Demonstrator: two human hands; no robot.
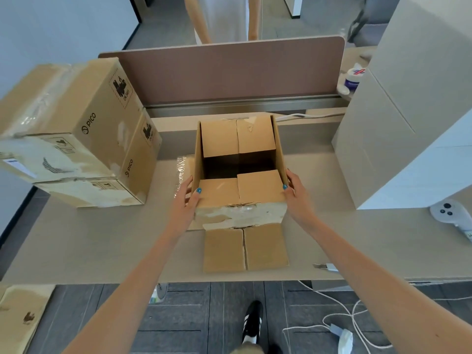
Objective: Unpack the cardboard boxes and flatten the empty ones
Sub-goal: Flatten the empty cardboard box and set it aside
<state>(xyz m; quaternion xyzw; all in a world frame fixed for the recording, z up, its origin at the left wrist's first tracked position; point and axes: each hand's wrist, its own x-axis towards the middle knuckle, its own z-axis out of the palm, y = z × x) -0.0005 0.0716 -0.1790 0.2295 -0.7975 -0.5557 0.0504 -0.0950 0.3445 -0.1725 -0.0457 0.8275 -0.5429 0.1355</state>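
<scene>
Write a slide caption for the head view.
Left hand and right hand grip opposite sides of an open cardboard box on a desk beside stacked PICO boxes.

Open box: brown, in the middle of the bench, open on top, dark gap between its inner flaps, two near flaps flat on the bench, torn tape on its near side.
Top box: brown, taped shut, says PICO, sits a bit crooked on the bottom box.
Bottom box: same kind, shut, left on the bench.
Flat box: brown, on the floor.

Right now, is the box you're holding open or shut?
Open. The box gapes, dark inside; its near flaps lie spread on the desk. Left hand and right hand grip its sides.
</scene>
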